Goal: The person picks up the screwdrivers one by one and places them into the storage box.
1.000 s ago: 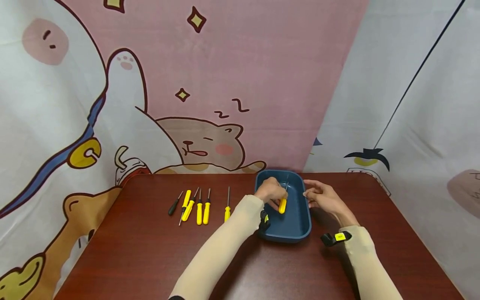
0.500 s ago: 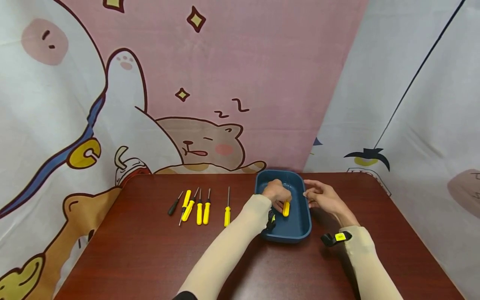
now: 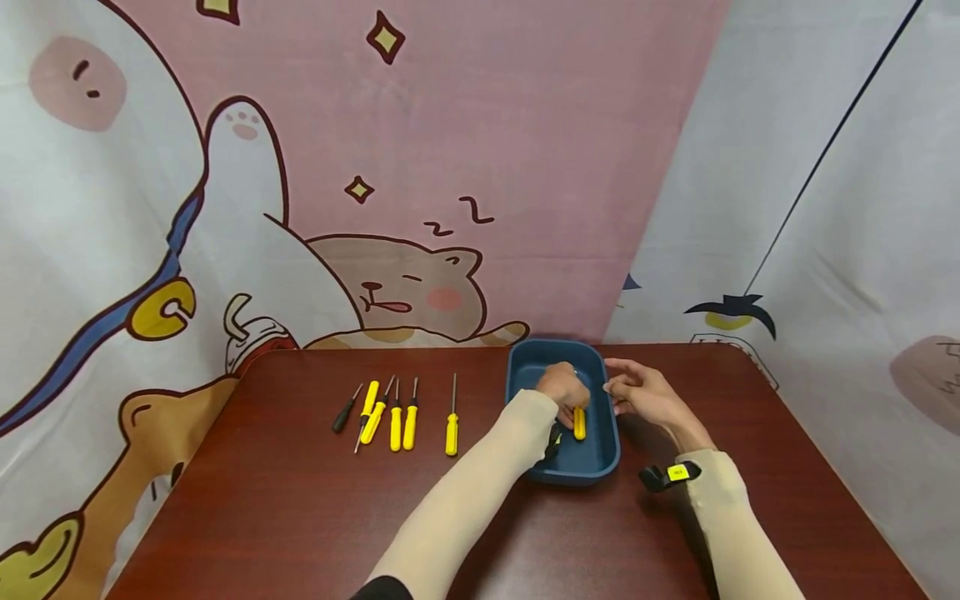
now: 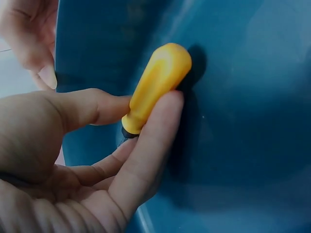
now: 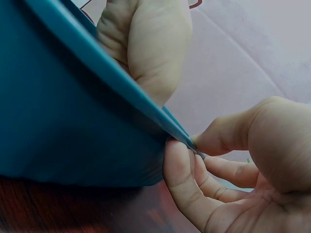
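Inside a blue plastic bin (image 3: 572,478) my left hand (image 3: 562,386) pinches a yellow-handled screwdriver (image 4: 160,80) between thumb and fingers. Its handle points toward me, and most of the shaft is hidden behind the fingers. My right hand (image 3: 651,400) is at the bin's right side; in the right wrist view its thumb and fingers (image 5: 177,160) pinch the rim. To the left of the bin, a lone yellow screwdriver (image 3: 452,433) lies on the table, its shaft pointing away from me.
Farther left on the dark red-brown table (image 3: 285,517) lie several yellow-handled screwdrivers (image 3: 395,429) and one black-handled screwdriver (image 3: 344,416). One yellow screwdriver (image 3: 371,398) has its tip toward me. A printed cloth (image 3: 570,167) hangs behind the table.
My left hand has moved right and slightly lower in the bin, carrying the screwdriver along. My right hand stays at the rim. The head view has shifted slightly.
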The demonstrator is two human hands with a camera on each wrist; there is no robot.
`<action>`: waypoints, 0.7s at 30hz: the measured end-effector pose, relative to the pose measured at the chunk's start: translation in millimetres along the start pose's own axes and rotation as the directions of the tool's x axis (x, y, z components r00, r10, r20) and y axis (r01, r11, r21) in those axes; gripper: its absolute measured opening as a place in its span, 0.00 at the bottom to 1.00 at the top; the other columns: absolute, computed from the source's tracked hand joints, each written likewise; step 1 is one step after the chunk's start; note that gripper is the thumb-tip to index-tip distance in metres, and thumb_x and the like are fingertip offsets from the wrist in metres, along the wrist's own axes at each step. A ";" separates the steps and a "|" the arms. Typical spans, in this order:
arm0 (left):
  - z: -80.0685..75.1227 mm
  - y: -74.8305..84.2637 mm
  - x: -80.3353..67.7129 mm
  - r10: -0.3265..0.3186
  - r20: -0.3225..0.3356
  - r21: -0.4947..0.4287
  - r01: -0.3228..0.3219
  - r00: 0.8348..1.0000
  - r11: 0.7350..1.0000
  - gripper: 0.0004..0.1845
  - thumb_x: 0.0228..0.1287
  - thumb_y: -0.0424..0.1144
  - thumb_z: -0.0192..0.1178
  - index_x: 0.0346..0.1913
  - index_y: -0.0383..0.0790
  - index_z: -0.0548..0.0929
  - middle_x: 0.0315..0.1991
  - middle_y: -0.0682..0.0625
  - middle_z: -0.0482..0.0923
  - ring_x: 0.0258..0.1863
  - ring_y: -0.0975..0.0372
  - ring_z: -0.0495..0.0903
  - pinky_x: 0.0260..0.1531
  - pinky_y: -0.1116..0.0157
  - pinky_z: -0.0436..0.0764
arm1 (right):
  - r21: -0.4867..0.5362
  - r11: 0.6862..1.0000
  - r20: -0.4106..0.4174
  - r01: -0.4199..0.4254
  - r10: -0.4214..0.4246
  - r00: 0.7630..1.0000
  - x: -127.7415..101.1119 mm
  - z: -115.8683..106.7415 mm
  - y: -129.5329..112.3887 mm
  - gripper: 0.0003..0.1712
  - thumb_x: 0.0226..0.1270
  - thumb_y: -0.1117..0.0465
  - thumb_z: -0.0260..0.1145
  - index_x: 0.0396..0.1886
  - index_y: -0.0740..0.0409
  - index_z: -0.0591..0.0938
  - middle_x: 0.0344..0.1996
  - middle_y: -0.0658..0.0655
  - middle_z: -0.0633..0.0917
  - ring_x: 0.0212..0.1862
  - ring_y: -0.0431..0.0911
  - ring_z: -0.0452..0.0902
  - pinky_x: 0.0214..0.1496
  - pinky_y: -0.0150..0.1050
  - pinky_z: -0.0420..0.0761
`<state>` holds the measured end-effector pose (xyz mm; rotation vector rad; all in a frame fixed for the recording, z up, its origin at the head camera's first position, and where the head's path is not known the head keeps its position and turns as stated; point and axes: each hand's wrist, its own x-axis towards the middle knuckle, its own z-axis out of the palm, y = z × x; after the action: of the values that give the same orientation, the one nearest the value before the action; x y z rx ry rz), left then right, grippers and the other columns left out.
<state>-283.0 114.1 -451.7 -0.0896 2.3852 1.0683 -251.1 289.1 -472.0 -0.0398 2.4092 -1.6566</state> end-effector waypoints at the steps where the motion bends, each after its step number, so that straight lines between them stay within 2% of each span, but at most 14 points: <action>1: 1.1 0.9 0.3 0.003 -0.004 0.016 -0.003 1.000 1.000 0.12 0.62 0.33 0.70 0.45 0.31 0.81 0.28 0.36 0.84 0.26 0.49 0.90 0.29 0.59 0.90 | 0.001 1.000 -0.003 -0.003 0.003 1.000 0.0 -0.2 0.1 0.32 0.76 0.67 0.57 0.78 0.61 0.63 0.54 0.74 0.81 0.37 0.45 0.82 0.43 0.43 0.89; 5: 6.1 4.2 1.6 0.003 -0.015 0.060 -0.002 1.000 0.998 0.10 0.61 0.33 0.71 0.41 0.32 0.82 0.27 0.37 0.84 0.25 0.50 0.90 0.28 0.60 0.89 | -0.008 1.000 0.002 0.003 -0.003 1.000 -0.2 -0.7 0.2 0.33 0.75 0.68 0.57 0.78 0.62 0.62 0.53 0.73 0.81 0.38 0.46 0.82 0.44 0.45 0.89; 11: 11.1 6.2 1.9 -0.010 -0.029 0.085 0.012 1.000 0.996 0.09 0.61 0.33 0.72 0.37 0.31 0.82 0.26 0.38 0.84 0.26 0.50 0.90 0.25 0.61 0.89 | 0.005 1.000 0.010 -0.005 0.005 1.000 -0.1 0.5 1.1 0.34 0.76 0.67 0.57 0.78 0.62 0.62 0.53 0.73 0.82 0.38 0.46 0.82 0.43 0.42 0.89; 16: 11.8 6.5 2.3 -0.015 -0.027 0.101 0.018 1.000 0.995 0.10 0.62 0.34 0.71 0.38 0.30 0.82 0.25 0.38 0.83 0.25 0.51 0.90 0.29 0.60 0.90 | 0.008 1.000 0.014 -0.007 0.007 1.000 0.1 0.6 1.6 0.34 0.75 0.67 0.57 0.78 0.62 0.62 0.53 0.74 0.81 0.38 0.46 0.82 0.43 0.44 0.89; 21: 11.7 7.4 2.8 0.003 -0.026 0.131 0.000 1.000 0.991 0.14 0.63 0.37 0.71 0.48 0.33 0.83 0.25 0.39 0.82 0.22 0.51 0.89 0.21 0.61 0.87 | 0.000 1.000 0.015 0.000 0.000 1.000 -0.1 -0.8 -0.3 0.34 0.76 0.67 0.57 0.78 0.63 0.62 0.53 0.73 0.81 0.38 0.46 0.83 0.44 0.44 0.89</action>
<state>-282.3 128.0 -454.5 -0.0554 2.4724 0.9133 -251.2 289.7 -471.4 -0.0525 2.3979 -1.6509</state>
